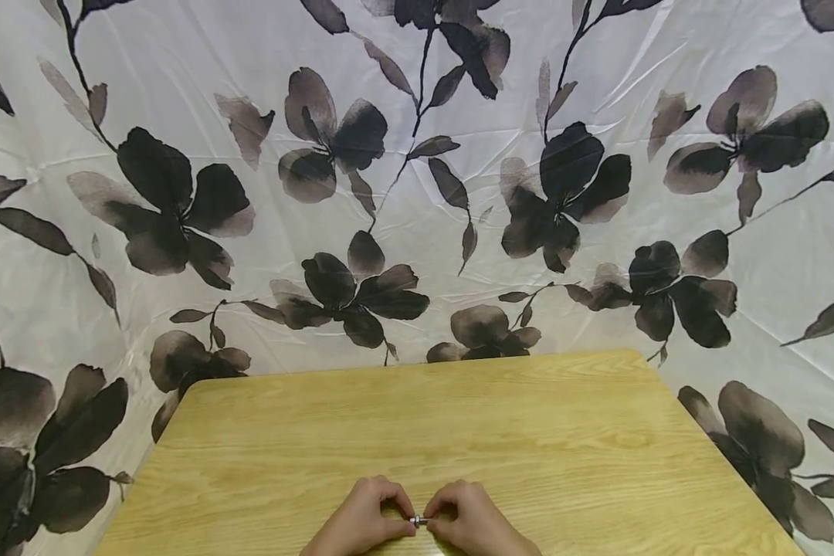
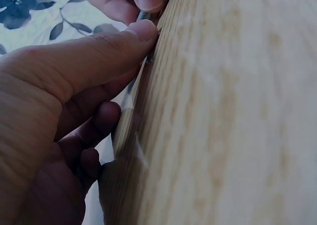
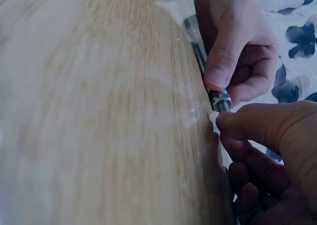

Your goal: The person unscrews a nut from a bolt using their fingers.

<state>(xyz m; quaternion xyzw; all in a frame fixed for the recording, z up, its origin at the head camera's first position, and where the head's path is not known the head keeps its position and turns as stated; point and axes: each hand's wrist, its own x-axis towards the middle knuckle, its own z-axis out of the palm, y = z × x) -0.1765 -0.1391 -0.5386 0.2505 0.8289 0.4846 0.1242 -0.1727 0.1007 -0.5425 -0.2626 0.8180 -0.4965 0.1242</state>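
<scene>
A small silver metal bolt (image 1: 418,520) spans the short gap between the two hands, lying sideways low over the front of the table. My left hand (image 1: 370,516) pinches its thicker end between thumb and fingers. From the other side, my right hand (image 1: 474,519) pinches the threaded end with thumb and forefinger. A wider, nut-like collar (image 3: 218,97) shows right at the left thumb in the right wrist view. In the left wrist view a bit of the threaded shank (image 2: 144,16) appears between the fingertips; the rest is hidden by the fingers.
The pale wood-grain table (image 1: 417,432) stretches ahead of both hands, its far corners rounded. Behind it and at both sides hangs a white cloth (image 1: 459,301) printed with dark flowers.
</scene>
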